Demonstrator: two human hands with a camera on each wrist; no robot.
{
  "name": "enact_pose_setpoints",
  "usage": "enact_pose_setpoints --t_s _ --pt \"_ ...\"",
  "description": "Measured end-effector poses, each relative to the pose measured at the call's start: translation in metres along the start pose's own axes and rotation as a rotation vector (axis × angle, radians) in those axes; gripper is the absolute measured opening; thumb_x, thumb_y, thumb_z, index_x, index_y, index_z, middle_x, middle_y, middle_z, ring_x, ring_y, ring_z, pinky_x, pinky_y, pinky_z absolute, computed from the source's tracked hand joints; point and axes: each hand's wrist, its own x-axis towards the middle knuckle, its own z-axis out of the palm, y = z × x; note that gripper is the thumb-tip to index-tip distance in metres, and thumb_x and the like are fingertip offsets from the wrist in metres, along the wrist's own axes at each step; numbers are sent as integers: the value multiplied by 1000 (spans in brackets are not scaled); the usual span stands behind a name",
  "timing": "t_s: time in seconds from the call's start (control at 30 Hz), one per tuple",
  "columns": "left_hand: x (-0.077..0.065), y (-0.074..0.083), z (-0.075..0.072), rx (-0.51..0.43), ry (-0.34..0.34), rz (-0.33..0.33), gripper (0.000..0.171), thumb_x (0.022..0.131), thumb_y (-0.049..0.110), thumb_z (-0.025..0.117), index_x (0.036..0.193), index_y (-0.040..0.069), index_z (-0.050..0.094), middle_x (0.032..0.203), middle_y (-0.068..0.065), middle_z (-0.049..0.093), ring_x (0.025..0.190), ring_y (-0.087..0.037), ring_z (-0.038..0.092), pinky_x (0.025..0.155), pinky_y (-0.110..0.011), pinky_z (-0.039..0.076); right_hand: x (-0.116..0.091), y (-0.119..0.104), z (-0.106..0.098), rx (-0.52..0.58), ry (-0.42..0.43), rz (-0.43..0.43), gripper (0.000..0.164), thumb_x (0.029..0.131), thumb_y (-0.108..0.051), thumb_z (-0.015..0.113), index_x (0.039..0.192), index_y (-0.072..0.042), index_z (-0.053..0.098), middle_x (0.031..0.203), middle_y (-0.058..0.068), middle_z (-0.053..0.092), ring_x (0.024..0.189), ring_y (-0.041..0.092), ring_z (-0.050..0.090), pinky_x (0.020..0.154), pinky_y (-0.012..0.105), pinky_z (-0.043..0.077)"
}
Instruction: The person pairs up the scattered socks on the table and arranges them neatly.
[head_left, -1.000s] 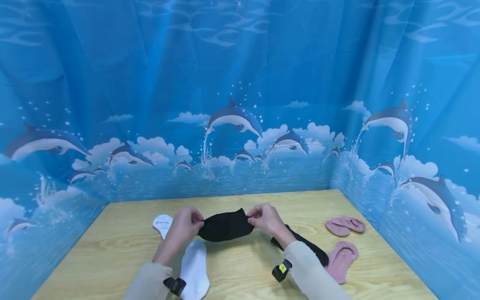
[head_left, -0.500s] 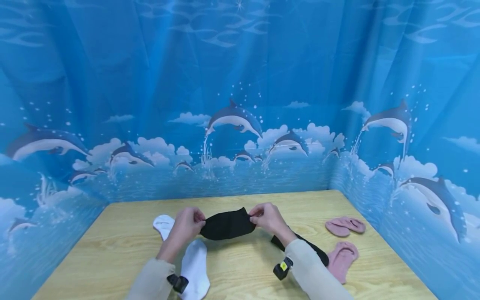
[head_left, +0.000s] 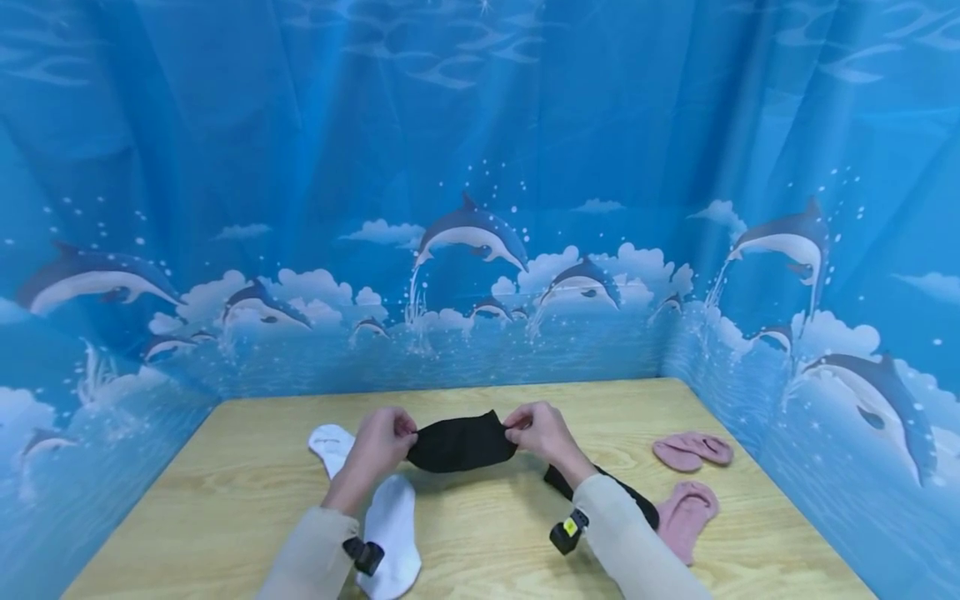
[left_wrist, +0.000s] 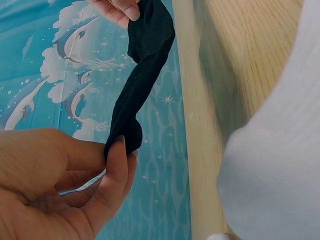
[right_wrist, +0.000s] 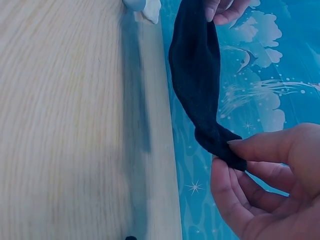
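A black sock (head_left: 462, 442) is stretched sideways between my two hands, above the middle of the table. My left hand (head_left: 385, 443) pinches its left end between thumb and fingertips; in the left wrist view the sock (left_wrist: 137, 85) runs from there up to the other hand. At the right end, my right hand (head_left: 538, 431) pinches a corner, and the right wrist view shows thumb and fingers (right_wrist: 227, 187) meeting on the black cloth. Beneath my right forearm lies a second black sock (head_left: 637, 502), partly hidden by the sleeve.
On the wooden table (head_left: 480, 533), a white sock (head_left: 392, 533) lies by my left forearm, and another white sock (head_left: 330, 446) sits behind that hand. Two pink socks, a far one (head_left: 692, 450) and a nearer one (head_left: 687, 517), lie at the right. A dolphin-print curtain (head_left: 480, 208) surrounds the table.
Both hands have shifted slightly right and up in the head view, carrying the black sock along, still held at both ends. The other socks lie where they were.
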Motion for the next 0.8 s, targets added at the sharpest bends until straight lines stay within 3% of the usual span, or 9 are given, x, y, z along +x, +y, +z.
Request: enact_pose_setpoints --t_s 0.8 --pt "11 5 5 28 -8 10 5 89 0 74 88 3 71 81 -6 68 75 -16 61 69 -32 54 6 5 -2 -35 19 16 8 90 -1 74 97 -3 76 85 8 73 70 15 67 64 30 58"
